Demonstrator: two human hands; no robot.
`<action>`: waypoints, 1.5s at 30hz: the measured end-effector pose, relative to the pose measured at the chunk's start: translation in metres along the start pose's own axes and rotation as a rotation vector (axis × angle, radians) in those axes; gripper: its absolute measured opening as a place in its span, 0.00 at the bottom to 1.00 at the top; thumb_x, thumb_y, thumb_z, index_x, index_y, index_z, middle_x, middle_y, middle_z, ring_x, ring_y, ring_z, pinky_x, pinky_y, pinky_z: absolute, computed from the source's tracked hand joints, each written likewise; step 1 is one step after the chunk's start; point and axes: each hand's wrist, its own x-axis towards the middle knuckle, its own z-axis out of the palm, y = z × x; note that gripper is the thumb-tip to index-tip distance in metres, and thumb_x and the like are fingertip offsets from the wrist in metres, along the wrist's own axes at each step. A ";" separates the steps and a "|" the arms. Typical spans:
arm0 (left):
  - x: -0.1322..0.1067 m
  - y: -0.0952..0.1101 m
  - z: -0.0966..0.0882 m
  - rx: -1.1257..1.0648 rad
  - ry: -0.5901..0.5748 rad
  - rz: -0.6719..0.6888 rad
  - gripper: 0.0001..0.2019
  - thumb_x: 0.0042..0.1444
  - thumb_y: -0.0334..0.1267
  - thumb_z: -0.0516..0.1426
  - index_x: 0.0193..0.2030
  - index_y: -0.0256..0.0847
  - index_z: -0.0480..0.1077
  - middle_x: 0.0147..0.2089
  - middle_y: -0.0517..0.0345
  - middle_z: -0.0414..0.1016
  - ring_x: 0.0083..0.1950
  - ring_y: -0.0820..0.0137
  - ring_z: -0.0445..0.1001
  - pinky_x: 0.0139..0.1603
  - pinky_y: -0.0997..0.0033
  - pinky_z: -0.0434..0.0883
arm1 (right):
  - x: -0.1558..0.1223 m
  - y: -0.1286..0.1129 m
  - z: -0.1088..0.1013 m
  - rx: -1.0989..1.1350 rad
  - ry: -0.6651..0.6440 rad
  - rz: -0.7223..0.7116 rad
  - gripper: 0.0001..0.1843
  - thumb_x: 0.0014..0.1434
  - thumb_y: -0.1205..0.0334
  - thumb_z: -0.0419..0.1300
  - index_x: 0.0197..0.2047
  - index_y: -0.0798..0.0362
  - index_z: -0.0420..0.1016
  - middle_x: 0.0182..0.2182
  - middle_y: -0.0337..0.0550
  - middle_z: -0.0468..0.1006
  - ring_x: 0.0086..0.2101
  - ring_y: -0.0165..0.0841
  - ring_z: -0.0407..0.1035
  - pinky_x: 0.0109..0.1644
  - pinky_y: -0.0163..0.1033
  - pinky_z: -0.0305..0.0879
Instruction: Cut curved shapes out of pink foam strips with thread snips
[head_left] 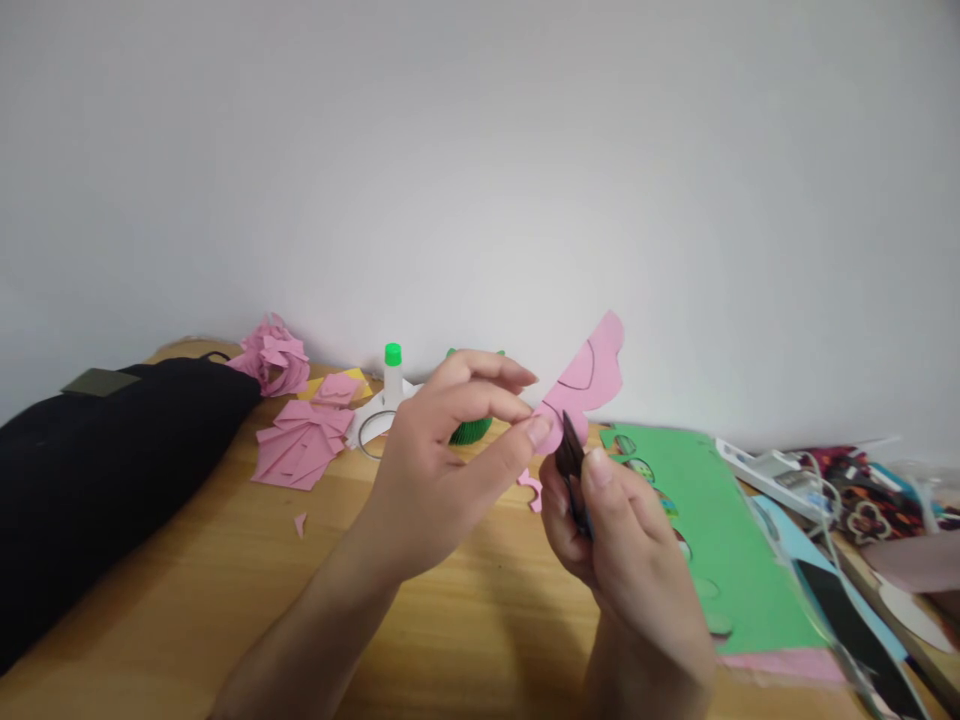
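Head cam, pink ppr (598, 372) pinched, fingertips of L hand (442, 450)

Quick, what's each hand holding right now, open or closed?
Left hand: closed, pinching the pink paper.
Right hand: closed, holding the dark scissors.

No text, label, brand or number readable. White tube with green cap (393, 372): any print too small to make out. Olive patch (100, 382) on black fabric item (127, 465): nothing legible. White device (776, 480) at right: markings too small, blurred. Pink paper (604, 370): dark curved lines, not readable as letters or digits. Green sheet (739, 540): coloured ovals along left edge, any wording too small to read.
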 end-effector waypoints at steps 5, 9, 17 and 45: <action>-0.001 0.001 0.001 -0.019 0.012 -0.013 0.07 0.57 0.33 0.62 0.28 0.44 0.77 0.46 0.52 0.77 0.53 0.63 0.73 0.56 0.58 0.71 | -0.002 0.004 -0.002 -0.012 0.040 -0.008 0.23 0.69 0.46 0.51 0.27 0.51 0.67 0.16 0.33 0.59 0.17 0.26 0.50 0.18 0.33 0.44; -0.001 0.001 0.001 -0.027 0.017 -0.008 0.07 0.57 0.33 0.62 0.28 0.44 0.77 0.45 0.52 0.77 0.53 0.64 0.73 0.56 0.58 0.71 | -0.002 0.002 -0.001 0.009 0.011 -0.004 0.23 0.69 0.46 0.51 0.27 0.51 0.66 0.16 0.32 0.58 0.17 0.25 0.48 0.18 0.33 0.43; -0.001 0.000 -0.001 -0.008 0.030 -0.014 0.08 0.57 0.32 0.61 0.28 0.45 0.77 0.46 0.54 0.77 0.53 0.64 0.72 0.57 0.59 0.70 | 0.000 -0.001 0.000 0.008 -0.001 0.014 0.23 0.69 0.45 0.52 0.27 0.51 0.66 0.16 0.31 0.56 0.17 0.25 0.47 0.18 0.33 0.42; -0.001 -0.001 0.000 -0.073 -0.029 0.012 0.07 0.58 0.31 0.62 0.30 0.45 0.77 0.43 0.57 0.80 0.50 0.67 0.75 0.54 0.63 0.73 | 0.002 -0.001 -0.003 -0.060 0.014 -0.007 0.23 0.69 0.45 0.51 0.27 0.51 0.67 0.15 0.31 0.57 0.16 0.25 0.47 0.17 0.32 0.44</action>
